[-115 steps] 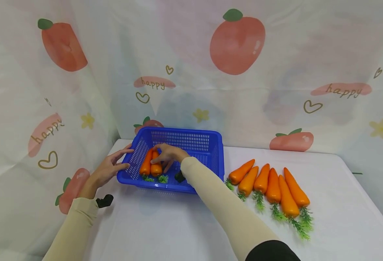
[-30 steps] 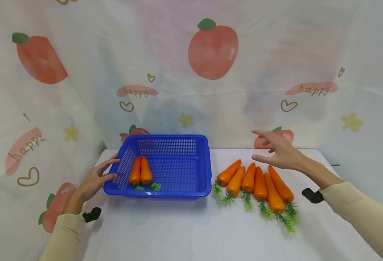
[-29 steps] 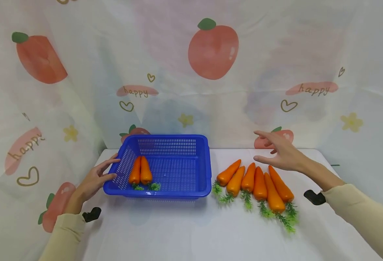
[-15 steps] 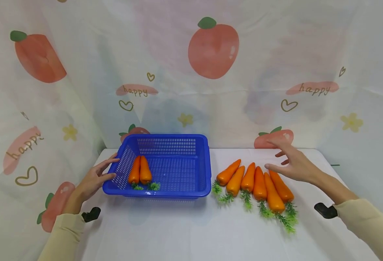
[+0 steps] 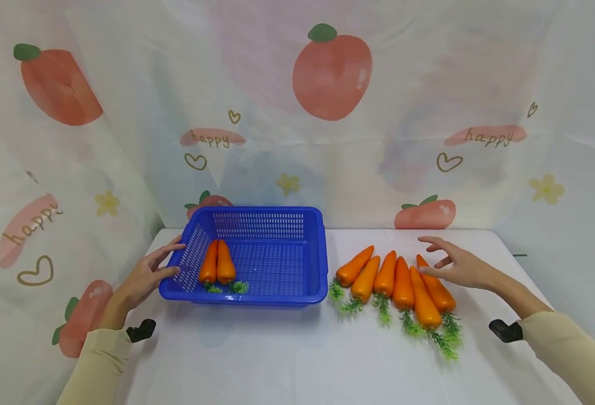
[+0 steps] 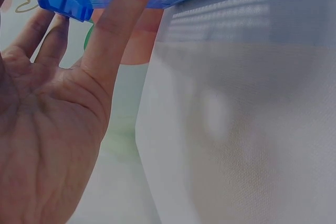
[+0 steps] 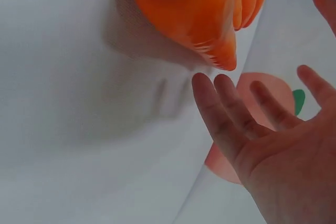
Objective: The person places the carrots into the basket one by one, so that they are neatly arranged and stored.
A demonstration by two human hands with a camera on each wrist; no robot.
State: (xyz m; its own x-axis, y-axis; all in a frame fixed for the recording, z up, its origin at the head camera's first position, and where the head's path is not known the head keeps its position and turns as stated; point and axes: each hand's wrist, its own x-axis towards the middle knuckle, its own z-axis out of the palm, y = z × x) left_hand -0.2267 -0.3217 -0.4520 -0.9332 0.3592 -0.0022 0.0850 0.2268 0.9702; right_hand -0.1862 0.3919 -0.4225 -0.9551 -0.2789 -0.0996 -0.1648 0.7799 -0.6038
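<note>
Blue plastic basket (image 5: 272, 264), slotted walls, latticed floor: two carrots (image 5: 226, 264) lie side by side near its left end, feathery tops toward the near wall. Six more carrots (image 5: 403, 284), smooth, glossy, tapering, fan out on white cloth (image 5: 277, 360), right of the basket. Left hand (image 5: 142, 281): fingers spread, tips at the basket's left rim. Right hand (image 5: 461, 269): fingers parted wide, by the rightmost carrot (image 5: 438, 289). Head view has the thumb overlapping it; right wrist view shows fingertips just short of a carrot tip. Only left wrist view shows light striping the cloth near the basket's slots.
</note>
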